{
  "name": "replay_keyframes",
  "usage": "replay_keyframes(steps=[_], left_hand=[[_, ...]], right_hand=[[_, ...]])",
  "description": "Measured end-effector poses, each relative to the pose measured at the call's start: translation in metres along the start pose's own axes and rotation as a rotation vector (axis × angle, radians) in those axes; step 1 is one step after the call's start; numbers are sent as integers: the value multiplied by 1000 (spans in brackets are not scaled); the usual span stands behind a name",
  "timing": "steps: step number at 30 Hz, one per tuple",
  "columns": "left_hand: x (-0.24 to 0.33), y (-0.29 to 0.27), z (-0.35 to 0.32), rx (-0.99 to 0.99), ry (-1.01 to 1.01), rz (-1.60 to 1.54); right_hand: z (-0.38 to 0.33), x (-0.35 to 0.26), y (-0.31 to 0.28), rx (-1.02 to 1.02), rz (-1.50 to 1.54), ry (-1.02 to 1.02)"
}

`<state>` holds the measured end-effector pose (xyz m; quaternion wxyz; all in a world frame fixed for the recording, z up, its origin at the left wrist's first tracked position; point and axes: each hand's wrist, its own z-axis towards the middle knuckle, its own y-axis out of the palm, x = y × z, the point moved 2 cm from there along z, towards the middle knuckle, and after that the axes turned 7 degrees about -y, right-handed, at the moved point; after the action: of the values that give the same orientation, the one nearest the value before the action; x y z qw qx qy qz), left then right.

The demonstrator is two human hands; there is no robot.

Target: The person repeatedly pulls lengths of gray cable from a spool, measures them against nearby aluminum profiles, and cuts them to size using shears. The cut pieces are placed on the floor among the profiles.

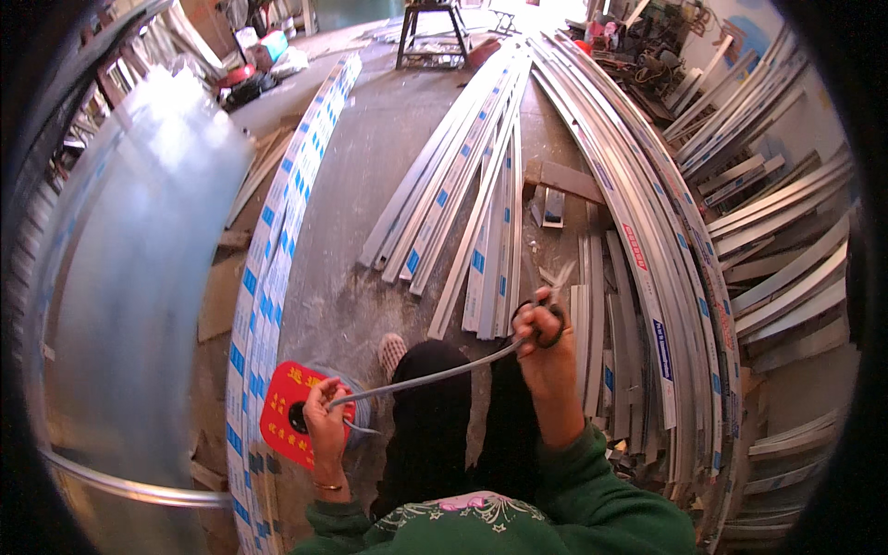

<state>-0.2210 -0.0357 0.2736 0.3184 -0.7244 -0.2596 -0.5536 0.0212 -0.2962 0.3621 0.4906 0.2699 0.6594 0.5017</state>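
A length of grey sealing strip [435, 375] runs across in front of me from one hand to the other. My left hand [326, 427] pinches it beside a red square-sided spool [291, 407], which has yellow lettering, a dark centre hole and more grey strip wound on it. A short loose tail of strip sticks out below that hand. In my right hand [544, 338] are black-handled scissors [552, 326], fingers through the loops, blades pointing up and away. The strip's other end meets the same hand; how the fingers pin it is partly hidden.
Long metal profiles [462, 176] lie on the floor ahead, and more [638, 213] are stacked along the right. Wrapped blue-and-white profiles [287, 203] run along the left, beside a large translucent sheet [139, 259]. A dark stool [433, 37] stands at the far end.
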Motion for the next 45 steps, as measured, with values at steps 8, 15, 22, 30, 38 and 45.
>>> replay_keyframes(steps=[8,15,22,30,38,45], left_hand=[[-17,0,1,42,-64,-36],[-24,3,10,5,-85,-76],[-11,11,7,-14,-109,-131],[-15,11,12,-20,-81,-115],[-9,13,9,-28,-116,-101],[-9,14,9,-34,-108,-97]], right_hand=[[0,-51,-21,-169,253,-85],[-5,-72,-33,-179,232,-106],[-8,-63,-27,-187,243,-80],[-4,-54,-26,-215,251,-34],[0,-50,-25,-182,224,-42],[2,-39,-17,-181,202,-15]])
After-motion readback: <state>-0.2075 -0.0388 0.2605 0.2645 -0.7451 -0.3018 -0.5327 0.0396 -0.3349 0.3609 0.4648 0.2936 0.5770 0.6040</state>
